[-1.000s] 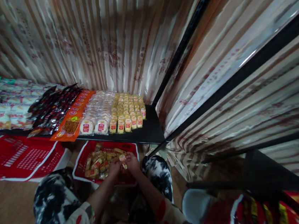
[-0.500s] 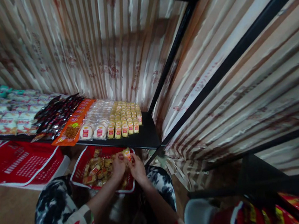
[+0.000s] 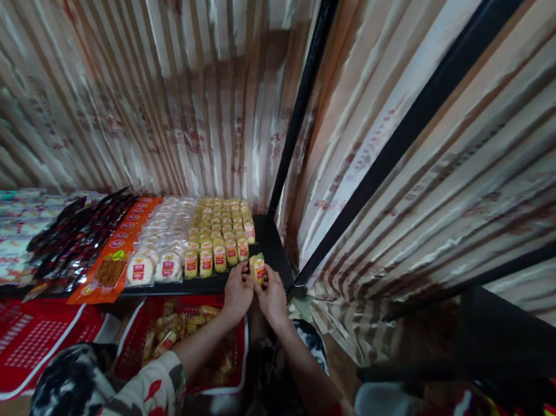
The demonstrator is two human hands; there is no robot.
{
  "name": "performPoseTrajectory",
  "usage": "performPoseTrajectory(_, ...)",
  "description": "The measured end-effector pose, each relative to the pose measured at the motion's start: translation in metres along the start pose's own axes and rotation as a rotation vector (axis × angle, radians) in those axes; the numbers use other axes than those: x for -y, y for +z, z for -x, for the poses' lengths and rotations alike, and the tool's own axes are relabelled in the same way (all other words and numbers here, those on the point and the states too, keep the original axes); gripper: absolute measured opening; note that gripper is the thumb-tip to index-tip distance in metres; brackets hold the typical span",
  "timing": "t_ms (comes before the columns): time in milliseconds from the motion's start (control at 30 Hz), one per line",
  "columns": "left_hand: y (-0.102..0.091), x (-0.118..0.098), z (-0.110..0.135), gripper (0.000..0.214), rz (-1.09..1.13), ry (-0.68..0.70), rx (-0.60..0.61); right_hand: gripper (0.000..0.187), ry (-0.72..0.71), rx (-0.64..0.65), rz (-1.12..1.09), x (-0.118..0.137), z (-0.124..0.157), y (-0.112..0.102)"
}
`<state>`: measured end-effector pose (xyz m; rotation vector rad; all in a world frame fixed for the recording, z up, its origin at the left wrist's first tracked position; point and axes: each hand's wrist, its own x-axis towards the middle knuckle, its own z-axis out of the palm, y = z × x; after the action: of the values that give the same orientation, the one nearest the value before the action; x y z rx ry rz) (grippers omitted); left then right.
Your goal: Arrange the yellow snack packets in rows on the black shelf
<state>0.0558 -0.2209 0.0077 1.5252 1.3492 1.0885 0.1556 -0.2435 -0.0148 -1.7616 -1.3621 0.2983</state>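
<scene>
A small yellow snack packet [image 3: 258,269] with a red-and-white label is held upright near the shelf's front edge. My right hand [image 3: 272,294] pinches it from the right. On its left side, the fingers of my left hand [image 3: 240,291] are closed at the packet. Just behind, matching yellow packets [image 3: 219,255] stand in tight rows at the right end of the black shelf [image 3: 269,245]. Below my left forearm sits a red basket [image 3: 246,350] with loose packets [image 3: 171,328] of the same colour, partly covered by my arm.
Left of the yellow rows lie round white crackers in clear wrap [image 3: 168,264], an orange bag of sticks [image 3: 112,270] and dark shiny packets [image 3: 80,239]. A black metal post [image 3: 304,106] rises at the shelf corner. Another red basket [image 3: 33,339] is at left.
Both hands have moved from over the basket up and right to the shelf's front edge, carrying the yellow packet. The camera view has shifted slightly.
</scene>
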Motion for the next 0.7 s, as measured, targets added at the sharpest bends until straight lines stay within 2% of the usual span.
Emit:
performPoseTrajectory(100, 0.006, -0.004, -0.017, 0.034, 0.017, 0.068, 0.031, 0.047, 0.019, -0.044, 0.006, -0.005, -0.027, 0.003)
performPoseTrajectory(367, 0.022, 0.0, -0.048, 0.039, -0.053, 0.083, 0.073, 0.045, 0.007, -0.062, 0.083, -0.012, -0.085, 0.022)
performPoseTrajectory(533, 0.023, 0.01, -0.054, 0.044, -0.063, 0.091, 0.104, 0.045, -0.022, -0.039, 0.079, -0.016, -0.105, 0.037)
performPoseTrajectory(700, 0.019, 0.016, -0.053, 0.042, -0.069, 0.076, 0.104, 0.049, -0.027, -0.006, 0.015, -0.023, -0.112, 0.05)
